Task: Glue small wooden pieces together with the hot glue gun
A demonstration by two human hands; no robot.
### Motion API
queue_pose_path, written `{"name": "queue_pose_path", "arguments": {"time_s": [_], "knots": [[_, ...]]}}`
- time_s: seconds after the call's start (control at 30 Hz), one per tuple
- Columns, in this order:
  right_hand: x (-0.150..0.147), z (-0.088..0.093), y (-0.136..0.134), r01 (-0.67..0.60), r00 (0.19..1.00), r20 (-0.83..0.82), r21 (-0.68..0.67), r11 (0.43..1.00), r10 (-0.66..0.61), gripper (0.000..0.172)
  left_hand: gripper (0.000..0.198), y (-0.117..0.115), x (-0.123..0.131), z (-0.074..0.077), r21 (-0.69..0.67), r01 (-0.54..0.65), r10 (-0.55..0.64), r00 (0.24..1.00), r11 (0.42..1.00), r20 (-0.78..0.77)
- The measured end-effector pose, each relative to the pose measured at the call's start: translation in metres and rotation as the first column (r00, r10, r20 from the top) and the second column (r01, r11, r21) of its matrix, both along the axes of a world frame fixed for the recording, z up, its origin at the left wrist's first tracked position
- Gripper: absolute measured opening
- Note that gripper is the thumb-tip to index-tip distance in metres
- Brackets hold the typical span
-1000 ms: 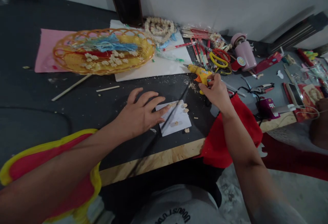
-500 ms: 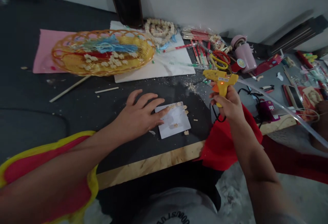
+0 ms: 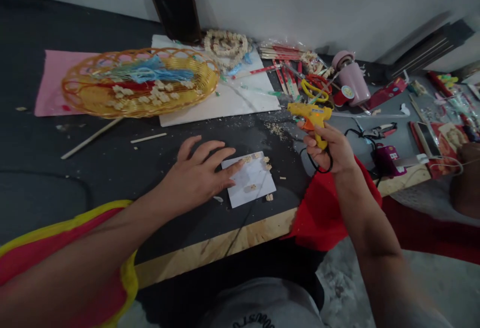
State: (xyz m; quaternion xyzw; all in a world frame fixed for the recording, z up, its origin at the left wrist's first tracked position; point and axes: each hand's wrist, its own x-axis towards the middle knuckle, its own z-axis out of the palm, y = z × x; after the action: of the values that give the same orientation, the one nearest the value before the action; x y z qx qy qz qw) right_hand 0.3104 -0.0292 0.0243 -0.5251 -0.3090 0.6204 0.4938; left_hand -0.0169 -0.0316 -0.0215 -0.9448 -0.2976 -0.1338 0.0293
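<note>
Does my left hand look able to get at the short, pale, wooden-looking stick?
Likely yes: your open left hand is near the short, pale, wooden-looking stick, and nothing visible blocks the way.

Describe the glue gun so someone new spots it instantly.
On the dark table, find the red cloth at the near edge. Just above it in the picture, the person's right hand holds the glue gun by its handle. Its orange trigger and held position set it apart from the yellow-handled scissors lying just behind.
</note>
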Motion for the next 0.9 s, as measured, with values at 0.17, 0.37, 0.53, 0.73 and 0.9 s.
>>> {"name": "queue_pose_path", "arguments": {"time_s": [0.17, 0.37, 0.53, 0.73, 0.9], "knots": [[-0.002, 0.003, -0.001, -0.045, 0.995, 0.091, 0.066, 0.997, 0.039, 0.034, 0.031, 0.001, 0.000, 0.002, 0.008, 0.019, -0.019, 1.000, 1.000, -0.014], [0.012, 0.021, 0.025, -0.002, 0.971, 0.227, 0.301, 0.954, -0.070, 0.027, 0.032, 0.000, 0.001, 0.005, 0.001, 0.025, -0.025, 0.999, 1.000, -0.033], [0.016, 0.023, 0.040, -0.094, 0.935, 0.355, 0.231, 0.968, 0.006, 0.040, 0.030, 0.000, 0.001, 0.002, 0.030, 0.021, -0.021, 1.000, 0.999, -0.007], [0.009, 0.035, 0.019, -0.059, 0.911, 0.404, 0.317, 0.947, -0.079, 0.041, 0.031, 0.001, 0.001, 0.004, 0.056, 0.021, -0.020, 1.000, 0.998, -0.022], [0.001, 0.021, -0.009, -0.202, 0.924, 0.363, 0.187, 0.961, 0.123, 0.039, 0.030, 0.000, 0.001, 0.006, 0.016, 0.023, -0.023, 1.000, 1.000, -0.001]]}}
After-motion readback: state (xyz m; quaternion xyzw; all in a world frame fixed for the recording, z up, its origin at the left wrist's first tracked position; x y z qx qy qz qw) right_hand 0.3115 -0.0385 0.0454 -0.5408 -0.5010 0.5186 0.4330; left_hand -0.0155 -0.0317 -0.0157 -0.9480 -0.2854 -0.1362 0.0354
